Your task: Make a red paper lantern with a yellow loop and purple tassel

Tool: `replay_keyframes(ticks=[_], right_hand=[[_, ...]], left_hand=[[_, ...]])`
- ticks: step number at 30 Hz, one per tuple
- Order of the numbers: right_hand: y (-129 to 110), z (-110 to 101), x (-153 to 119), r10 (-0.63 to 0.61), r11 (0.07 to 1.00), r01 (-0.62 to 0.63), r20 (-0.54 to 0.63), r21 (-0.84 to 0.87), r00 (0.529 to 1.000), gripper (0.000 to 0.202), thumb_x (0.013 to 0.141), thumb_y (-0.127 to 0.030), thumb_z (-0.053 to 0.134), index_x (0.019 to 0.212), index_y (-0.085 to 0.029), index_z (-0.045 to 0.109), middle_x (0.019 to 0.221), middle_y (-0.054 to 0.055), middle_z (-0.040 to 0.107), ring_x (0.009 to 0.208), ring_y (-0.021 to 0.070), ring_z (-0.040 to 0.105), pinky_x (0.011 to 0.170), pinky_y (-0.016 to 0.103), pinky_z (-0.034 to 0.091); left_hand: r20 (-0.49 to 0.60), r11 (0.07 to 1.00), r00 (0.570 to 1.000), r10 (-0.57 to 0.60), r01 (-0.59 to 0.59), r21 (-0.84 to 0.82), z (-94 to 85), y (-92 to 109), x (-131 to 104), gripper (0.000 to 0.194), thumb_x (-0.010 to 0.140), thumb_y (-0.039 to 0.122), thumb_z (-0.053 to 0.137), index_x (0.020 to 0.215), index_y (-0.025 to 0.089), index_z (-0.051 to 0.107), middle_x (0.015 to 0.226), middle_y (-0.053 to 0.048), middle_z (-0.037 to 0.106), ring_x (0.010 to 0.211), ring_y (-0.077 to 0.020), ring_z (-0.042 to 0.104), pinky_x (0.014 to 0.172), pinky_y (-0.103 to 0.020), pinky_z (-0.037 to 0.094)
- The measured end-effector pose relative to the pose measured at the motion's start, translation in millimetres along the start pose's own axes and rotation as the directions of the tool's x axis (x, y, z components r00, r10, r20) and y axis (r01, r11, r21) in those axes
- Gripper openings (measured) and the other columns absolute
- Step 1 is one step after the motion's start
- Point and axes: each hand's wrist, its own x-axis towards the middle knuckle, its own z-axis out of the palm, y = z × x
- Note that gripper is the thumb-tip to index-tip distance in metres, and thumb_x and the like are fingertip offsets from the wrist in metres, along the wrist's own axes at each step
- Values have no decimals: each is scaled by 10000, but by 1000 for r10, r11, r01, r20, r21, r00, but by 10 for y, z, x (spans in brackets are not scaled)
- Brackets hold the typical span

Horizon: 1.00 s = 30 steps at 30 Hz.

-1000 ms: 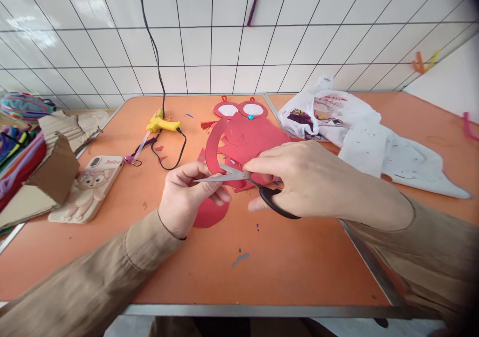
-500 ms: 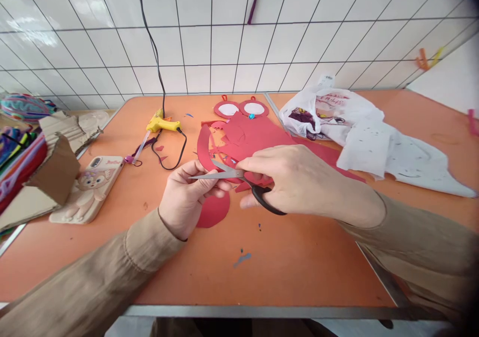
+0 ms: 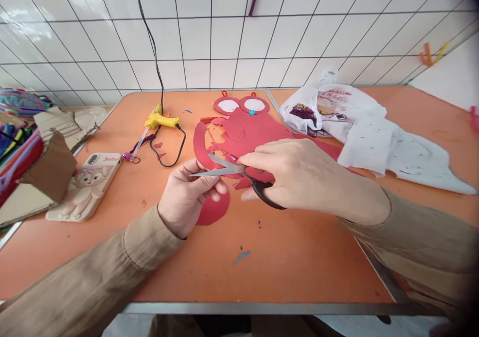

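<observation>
Our curved red paper strip (image 3: 199,145), above the orange tabletop (image 3: 299,257), now leans further left, likely presenting fresh edge for cutting. Our left hand (image 3: 185,194) pinches it; our right hand (image 3: 299,177) holds black-handled metal scissors (image 3: 234,169), blades spread at the strip's lower part.

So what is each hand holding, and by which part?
The right hand holds scissors by the black handle. The left hand pinches a curved red paper strip close to the open blades.
</observation>
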Motion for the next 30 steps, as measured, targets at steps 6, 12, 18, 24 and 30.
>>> replay_keyframes(ticks=[6,12,18,24,30], right_hand=[[-11,-2,6,-17,999,16,-11,-29,1000,208,844,-387,606,806,-186,643,589,-28,477,530,115,375,514,262,211],[-15,19,1,-9,1000,9,-9,13,1000,256,808,-444,682,796,-192,633,581,-46,435,530,104,351,508,254,208],[-23,26,15,-7,999,7,-7,39,1000,278,755,-430,755,768,-192,612,580,-53,442,533,97,347,510,249,210],[-21,73,15,-35,998,38,-52,56,998,314,781,-463,733,737,-189,587,586,-50,425,536,95,336,521,249,212],[-29,78,18,-24,994,28,-39,102,999,278,798,-424,709,731,-181,592,588,-43,415,546,101,339,535,255,216]], left_hand=[[42,1000,999,-25,25,3,18,11,-13,208,612,203,883,720,134,719,533,-36,711,436,-94,630,426,-123,495],[37,1000,999,-13,13,2,12,-7,-19,217,639,178,868,772,128,703,641,-42,752,496,-118,680,470,-148,537],[44,999,999,-5,7,-42,16,-26,-18,233,614,186,893,756,133,716,654,-54,763,559,-130,713,531,-151,569],[74,997,997,-16,22,-80,-8,-48,-8,187,637,177,884,736,135,731,639,-43,759,589,-124,723,544,-129,568],[65,996,998,-28,34,-89,2,-37,-10,193,617,191,896,739,144,754,633,-43,757,566,-119,713,533,-131,565]])
